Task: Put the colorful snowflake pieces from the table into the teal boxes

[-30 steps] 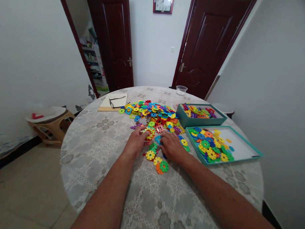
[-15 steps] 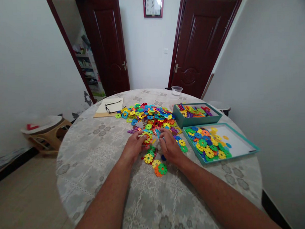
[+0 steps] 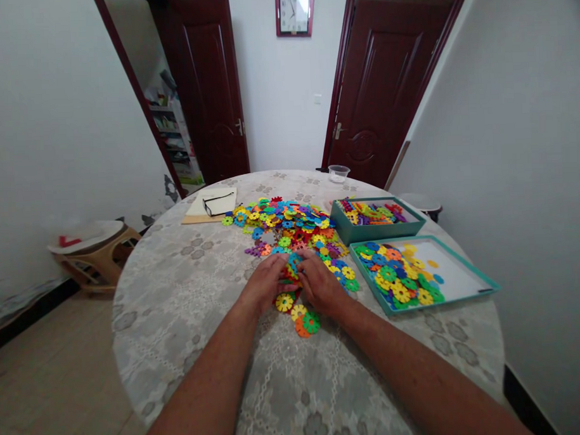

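My left hand (image 3: 267, 280) and my right hand (image 3: 319, 281) meet over the near side of a heap of snowflake building discs (image 3: 290, 212). A blue snowflake disc (image 3: 294, 262) is pinched in the fingers of my right hand. My left hand is closed around a small cluster of joined discs, largely hidden by the fingers; the blue disc is against this cluster. Just below the hands lie a yellow disc (image 3: 284, 302), a green disc (image 3: 311, 322) and an orange disc (image 3: 301, 327).
Right of the heap stand a teal box (image 3: 366, 232) of colourful pieces and its shallow lid (image 3: 469, 303) holding more discs. Eyeglasses (image 3: 206, 208) rest on a notebook (image 3: 194, 211) at the back left. A clear plastic bowl (image 3: 338, 172) sits at the far edge of the round table (image 3: 178, 297).
My right hand has moved left with the blue disc, up to the cluster in my left hand. The two hands are now together. The view has shifted slightly.
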### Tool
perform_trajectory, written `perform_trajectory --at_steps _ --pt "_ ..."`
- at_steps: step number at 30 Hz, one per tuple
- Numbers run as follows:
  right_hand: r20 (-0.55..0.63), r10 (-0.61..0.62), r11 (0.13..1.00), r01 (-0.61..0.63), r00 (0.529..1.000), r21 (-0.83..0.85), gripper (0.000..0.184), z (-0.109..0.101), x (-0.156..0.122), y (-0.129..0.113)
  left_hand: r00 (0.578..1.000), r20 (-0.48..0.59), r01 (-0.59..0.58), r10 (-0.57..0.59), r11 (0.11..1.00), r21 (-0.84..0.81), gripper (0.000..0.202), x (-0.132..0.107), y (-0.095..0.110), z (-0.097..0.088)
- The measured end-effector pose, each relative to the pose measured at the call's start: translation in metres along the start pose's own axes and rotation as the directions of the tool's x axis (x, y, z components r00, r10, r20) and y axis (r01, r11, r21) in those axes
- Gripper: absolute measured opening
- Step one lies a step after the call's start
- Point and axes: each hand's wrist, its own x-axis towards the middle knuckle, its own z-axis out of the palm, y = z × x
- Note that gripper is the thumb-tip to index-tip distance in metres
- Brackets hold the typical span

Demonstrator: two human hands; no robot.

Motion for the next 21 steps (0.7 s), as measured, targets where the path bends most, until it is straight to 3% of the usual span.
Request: perform_trajectory --at_steps 5,9,12,16,19,21 --pt "0.019 0.041 0.995 -0.042 0.999 0.092 0.020 -0.003 0.000 -0.003 0.999 -0.044 -0.002 0.006 0.997 0.081 0.042 0.005 -0.002 -0.003" --pt "-0.046 0.197 0.955 -0.181 0.979 0.235 0.033 -0.005 0.000 -0.002 0.993 -0.110 -0.030 0.036 0.998 0.056 0.036 0.007 0.000 -0.008" --pt "-0.063 0.359 0.885 -0.319 0.931 0.338 0.031 -0.006 0.002 0.003 0.991 -0.123 -0.040 0.045 0.998 0.039 0.037 0.007 0.003 -0.010" --pt "0.074 0.485 0.712 -0.442 0.872 0.546 0.039 -0.010 0.007 0.002 0.998 -0.011 -0.063 0.064 0.995 0.084 0.041 0.004 0.005 -0.007" --pt "0.134 0.441 0.744 -0.445 0.887 0.499 0.035 -0.017 0.012 -0.004 0.993 0.092 -0.086 0.071 0.982 0.169 0.044 0.003 0.004 -0.004" --pt "0.150 0.422 0.783 -0.443 0.894 0.436 0.026 -0.024 0.016 -0.008 0.992 0.088 -0.114 0.095 0.960 0.256 0.044 0.004 0.002 -0.004"
